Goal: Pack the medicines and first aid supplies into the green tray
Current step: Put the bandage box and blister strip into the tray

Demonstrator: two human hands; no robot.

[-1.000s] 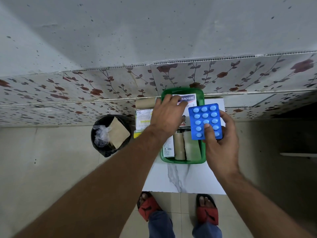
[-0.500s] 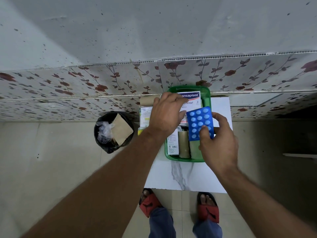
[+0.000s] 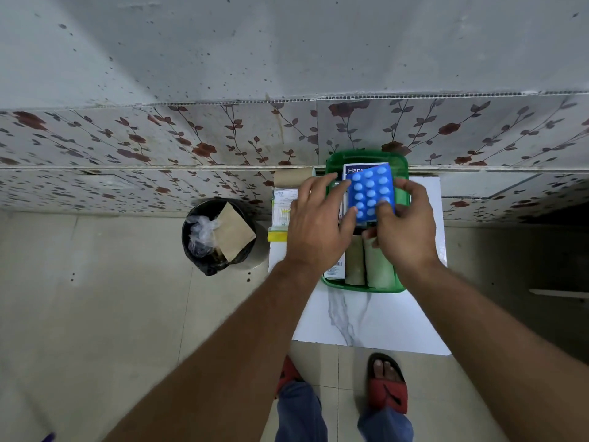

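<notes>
The green tray (image 3: 366, 157) stands on a small white marble-look table (image 3: 376, 317) against the wall. Inside it lie a white and blue Hansaplast box (image 3: 355, 170), two beige bandage rolls (image 3: 366, 266) and a white medicine box (image 3: 334, 271). My right hand (image 3: 406, 228) grips a blue blister pack of tablets (image 3: 371, 193) by its lower edge, tilted over the tray's middle. My left hand (image 3: 318, 221) rests over the tray's left side, fingers spread, fingertips touching the pack's left edge.
Left of the tray on the table lie a beige roll (image 3: 293, 176) and a white and yellow packet (image 3: 280, 215), partly under my left hand. A black bin (image 3: 220, 234) with plastic and cardboard stands on the floor at the left. A flower-patterned tiled wall rises behind.
My right hand has carried the blue blister pack leftward from the tray's right edge to over its middle, above the Hansaplast box. My left hand stayed over the tray's left side and now touches the pack.
</notes>
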